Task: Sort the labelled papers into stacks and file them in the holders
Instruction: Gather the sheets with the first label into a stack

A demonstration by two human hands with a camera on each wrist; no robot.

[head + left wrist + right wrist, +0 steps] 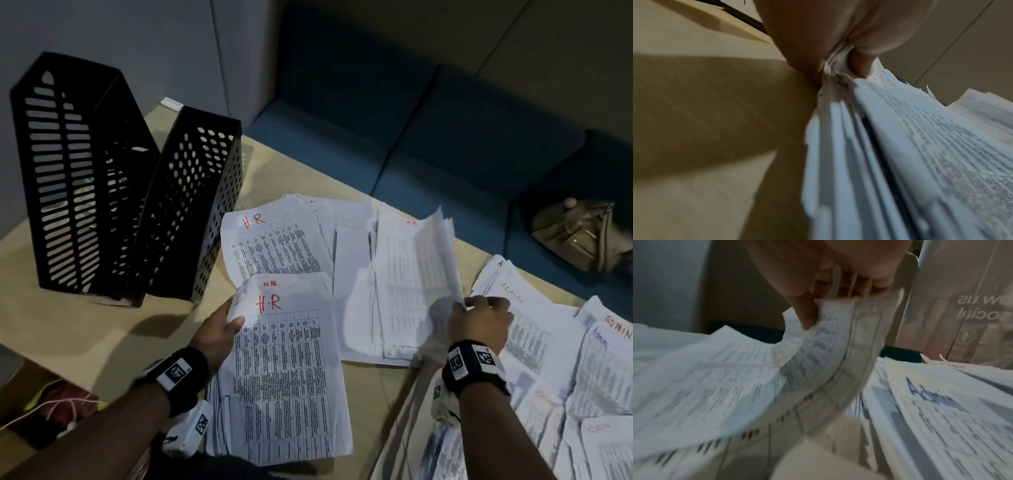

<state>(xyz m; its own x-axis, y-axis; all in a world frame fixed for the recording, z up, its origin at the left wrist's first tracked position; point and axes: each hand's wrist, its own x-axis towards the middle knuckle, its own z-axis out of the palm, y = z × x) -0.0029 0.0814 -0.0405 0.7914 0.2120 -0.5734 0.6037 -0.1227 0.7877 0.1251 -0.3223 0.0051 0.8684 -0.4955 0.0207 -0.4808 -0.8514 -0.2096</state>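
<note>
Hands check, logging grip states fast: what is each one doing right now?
Left hand: closed, gripping the H.R stack at its left edge.
Right hand: closed, pinching lifted sheets of the middle pile.

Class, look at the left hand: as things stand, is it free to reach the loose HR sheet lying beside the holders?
Probably not yet. The left hand grips an HR stack at its edge, so it is occupied. The path itself looks free: the HR sheet lies uncovered just beyond that stack, beside the holders.
</note>
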